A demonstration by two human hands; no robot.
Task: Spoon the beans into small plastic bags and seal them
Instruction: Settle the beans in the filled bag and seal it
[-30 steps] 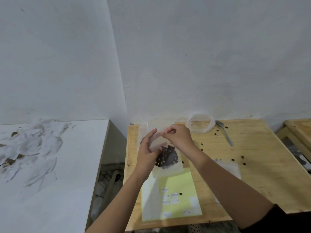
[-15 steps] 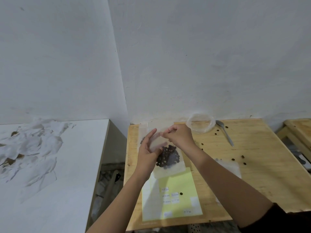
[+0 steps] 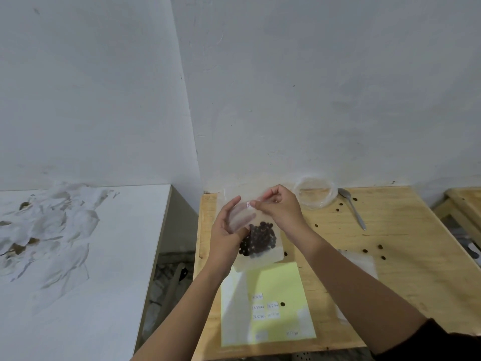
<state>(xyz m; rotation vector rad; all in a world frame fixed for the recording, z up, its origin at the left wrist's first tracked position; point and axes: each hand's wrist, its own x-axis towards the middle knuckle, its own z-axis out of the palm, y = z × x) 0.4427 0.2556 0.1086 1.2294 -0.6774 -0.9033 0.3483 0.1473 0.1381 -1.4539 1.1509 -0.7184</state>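
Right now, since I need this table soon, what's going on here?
A person is holding a small plastic bag of dark beans above the wooden table. The left hand holds its side while the right hand pinches the top edge, seemingly sealing it. The spoon lies by a clear container at the back, with loose beans scattered around.

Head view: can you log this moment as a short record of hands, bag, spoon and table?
left hand: holds the bag from the side
right hand: fingers pinch the bag's top edge
beans: pile inside bag; some loose on table
spoon: lying on table, untouched
bowl: clear, by the wall
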